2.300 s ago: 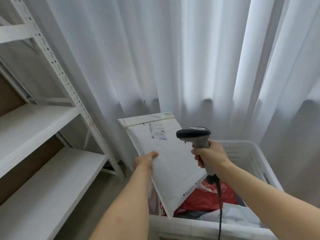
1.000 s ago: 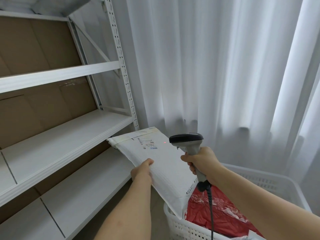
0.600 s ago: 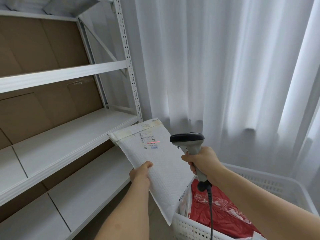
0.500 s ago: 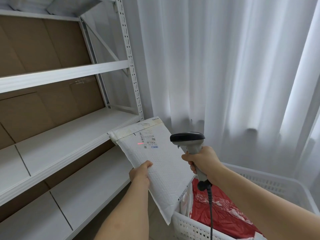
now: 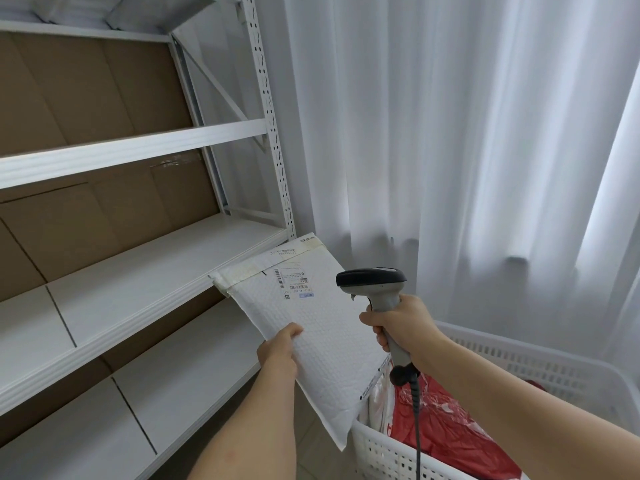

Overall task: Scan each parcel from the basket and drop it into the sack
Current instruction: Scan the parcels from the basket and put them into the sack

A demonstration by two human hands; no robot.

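Head view. Left hand (image 5: 278,351) pinching white mailer (image 5: 311,327) at its left edge, thumb on top, fingers hidden underneath. Mailer held up in the air, tilted, taped flap end pointing away toward the shelf rack (image 5: 138,258), lower corner hanging just outside the basket's (image 5: 561,362) near-left corner. Printed label (image 5: 294,282) with barcodes face up near the flap end.

Right hand (image 5: 403,327) clenched round the grey handle of the scanner (image 5: 375,289), index finger at the trigger area. Scanner head black, level, aimed left across the mailer toward the label, just beside the mailer's right edge, not touching the label. Black coiled cable (image 5: 417,420) dropping from the handle base down past the basket's front wall.

White perforated basket at lower right, only partly in frame. Red bag (image 5: 446,434) lying inside, against the left wall, with a white-and-red parcel (image 5: 379,400) standing beside it at the near-left corner, partly hidden by the mailer. Rest of basket contents cut off by the right arm.

Rack on the left: white metal shelves, slotted upright, brown cardboard backing behind them. White curtain (image 5: 450,133) covering the wall behind basket and hands. Floor strip visible between rack and basket.

Sack not in frame.
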